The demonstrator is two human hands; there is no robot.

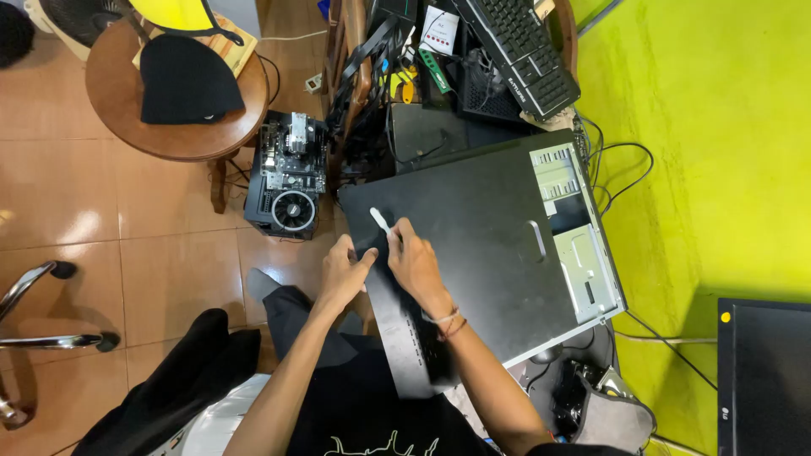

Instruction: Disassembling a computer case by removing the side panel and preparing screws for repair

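— While I lean over the black metal desktop computer case, lying on its side, my right hand pinches a thin white plastic strip, maybe a cable tie, though from up here I can't be sure.

— And the left?

— My left hand rests at the near corner of the case's side panel, fingers curled narrow around the edge with the thumb toward the right hand. It holds nothing loose; I'd say it steadies the panel so it doesn't shift.

— Why hold the strip like that?

— Thumb and forefinger close on its lower end, so the free tip sticks up over the panel, away from me, where I can see it.

— What's around you?

— A bare black motherboard with a round cooler fan sits on the tiled floor just left of the case, near the round wooden stool carrying a black knit cap. A black keyboard leans among tangled cables beyond the case, well apart from my hands.
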